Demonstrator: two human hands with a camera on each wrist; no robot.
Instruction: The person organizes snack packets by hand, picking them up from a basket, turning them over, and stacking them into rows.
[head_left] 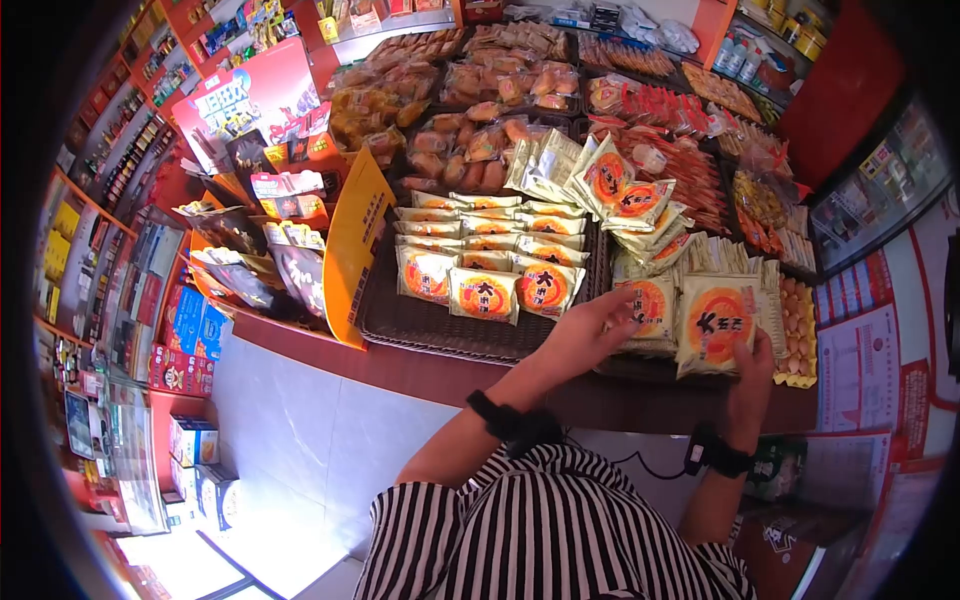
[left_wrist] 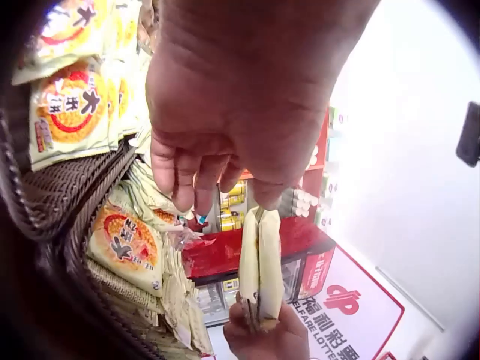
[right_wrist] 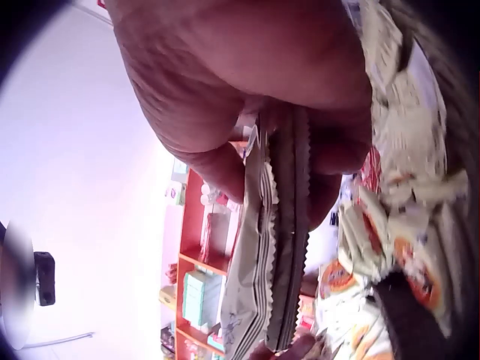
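My right hand (head_left: 752,375) grips two flat rice cracker packets (head_left: 716,325) by their right side, the printed face of the front one towards me. Seen edge-on, the pair (left_wrist: 261,262) stands upright and pressed together in the left wrist view. In the right wrist view, thumb and fingers of that hand (right_wrist: 255,97) pinch the crimped edges. My left hand (head_left: 597,325) hovers left of the pair with loosely bent fingers and nothing in them. Behind and below are more such packets (head_left: 650,305) in the right-hand basket.
A dark wicker basket (head_left: 440,335) to the left holds rows of standing packets (head_left: 485,295). Loose packets (head_left: 625,190) are heaped behind. An egg tray (head_left: 797,330) is at the right. A yellow cardboard display (head_left: 362,250) with snack bags borders the left side.
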